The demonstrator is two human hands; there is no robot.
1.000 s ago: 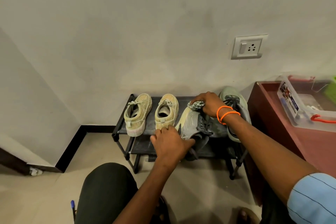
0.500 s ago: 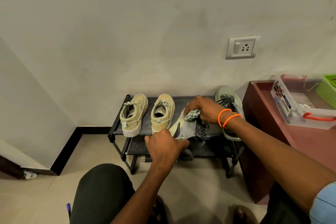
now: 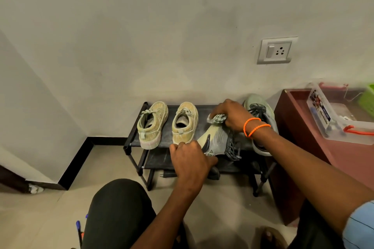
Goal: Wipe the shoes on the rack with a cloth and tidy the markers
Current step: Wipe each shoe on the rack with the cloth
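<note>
right hand (image 3: 232, 114) clutching bunched cloth (image 3: 217, 118) atop grey shoe (image 3: 217, 140), left hand (image 3: 190, 159) gripping its heel

No legible text found. The label on the clear box (image 3: 332, 119) carries print too blurred to read; shoe (image 3: 219, 141) emblem indistinct.

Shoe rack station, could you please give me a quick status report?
Right hand grips cloth on grey sneaker. Left hand steadies its heel. Beige pair untouched on rack. Nothing in the way.
</note>
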